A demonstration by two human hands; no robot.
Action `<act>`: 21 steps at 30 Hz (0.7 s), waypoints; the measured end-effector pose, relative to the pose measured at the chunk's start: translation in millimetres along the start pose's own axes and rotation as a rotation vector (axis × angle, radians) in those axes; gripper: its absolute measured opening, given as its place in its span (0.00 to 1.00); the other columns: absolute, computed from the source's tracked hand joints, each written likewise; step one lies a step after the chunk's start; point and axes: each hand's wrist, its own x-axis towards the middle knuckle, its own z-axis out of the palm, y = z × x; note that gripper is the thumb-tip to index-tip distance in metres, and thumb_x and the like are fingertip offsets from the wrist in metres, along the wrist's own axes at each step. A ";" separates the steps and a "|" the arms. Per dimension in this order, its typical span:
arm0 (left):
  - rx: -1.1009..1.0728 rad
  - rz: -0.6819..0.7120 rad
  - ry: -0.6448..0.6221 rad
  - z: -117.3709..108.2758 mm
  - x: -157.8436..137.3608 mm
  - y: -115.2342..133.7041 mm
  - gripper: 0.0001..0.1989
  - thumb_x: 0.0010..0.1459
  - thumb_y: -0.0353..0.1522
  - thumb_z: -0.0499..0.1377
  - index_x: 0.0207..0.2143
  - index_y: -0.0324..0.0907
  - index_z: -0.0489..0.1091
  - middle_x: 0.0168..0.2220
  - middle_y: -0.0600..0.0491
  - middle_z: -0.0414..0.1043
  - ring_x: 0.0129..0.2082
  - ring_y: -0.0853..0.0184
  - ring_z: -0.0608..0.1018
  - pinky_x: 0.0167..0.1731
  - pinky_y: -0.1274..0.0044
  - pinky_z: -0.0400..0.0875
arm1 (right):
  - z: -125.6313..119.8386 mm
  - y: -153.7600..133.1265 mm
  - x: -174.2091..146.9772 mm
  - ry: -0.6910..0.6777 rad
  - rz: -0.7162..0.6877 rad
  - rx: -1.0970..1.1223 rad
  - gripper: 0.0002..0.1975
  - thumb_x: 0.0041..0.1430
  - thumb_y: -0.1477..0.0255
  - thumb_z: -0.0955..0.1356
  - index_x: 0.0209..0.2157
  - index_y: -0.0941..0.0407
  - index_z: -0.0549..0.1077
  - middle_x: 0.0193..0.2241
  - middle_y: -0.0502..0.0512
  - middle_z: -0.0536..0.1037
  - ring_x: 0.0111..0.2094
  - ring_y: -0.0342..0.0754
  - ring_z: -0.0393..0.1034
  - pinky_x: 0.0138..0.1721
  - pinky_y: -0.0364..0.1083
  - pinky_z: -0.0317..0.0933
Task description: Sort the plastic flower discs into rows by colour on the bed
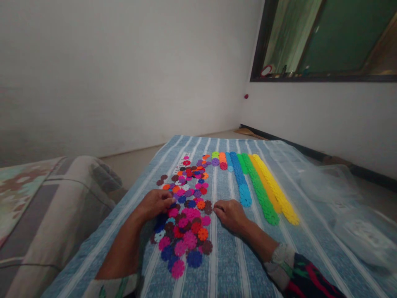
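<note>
On the counter [229, 265] before you, loose discs [190, 214] lie left of the disc rows [259, 188]; plastic bags [366, 238] sit by the right edge.

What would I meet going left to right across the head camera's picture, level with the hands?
Floral cloth → checked cover → left hand → mixed flower-shaped pieces → right hand → blue row → long green row → long yellow row → clear plastic bags.

Loose scalloped discs [190, 240] in pink, purple, orange, brown and dark blue lie jumbled, many overlapping; to their right run straight overlapped lines: a short orange-red row [222, 159], a long blue row [238, 176], a long green row [259, 190] and, outermost, a long yellow row [274, 188]
</note>
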 end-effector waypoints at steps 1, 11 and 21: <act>0.000 -0.013 -0.002 -2.4 -1.9 -1.5 0.17 0.38 0.45 0.62 0.18 0.41 0.65 0.14 0.59 0.62 0.17 0.72 0.65 0.20 0.79 0.58 | 1.9 1.6 -0.8 0.017 -0.002 0.019 0.12 0.64 0.69 0.63 0.37 0.53 0.80 0.36 0.53 0.83 0.39 0.48 0.77 0.36 0.42 0.57; 0.025 -0.094 -0.054 -11.8 -18.6 -12.6 0.13 0.35 0.40 0.63 0.16 0.40 0.65 0.13 0.57 0.63 0.15 0.72 0.65 0.18 0.78 0.57 | 12.6 14.7 -5.0 0.094 -0.047 0.154 0.13 0.62 0.70 0.63 0.34 0.54 0.80 0.31 0.52 0.82 0.34 0.47 0.76 0.34 0.42 0.57; 0.057 -0.182 -0.121 -20.4 -31.0 -9.9 0.20 0.32 0.46 0.65 0.16 0.41 0.62 0.13 0.56 0.66 0.14 0.70 0.67 0.15 0.80 0.57 | 6.3 9.5 -1.3 0.079 -0.020 0.145 0.12 0.62 0.70 0.64 0.36 0.54 0.80 0.33 0.52 0.83 0.36 0.47 0.77 0.35 0.41 0.58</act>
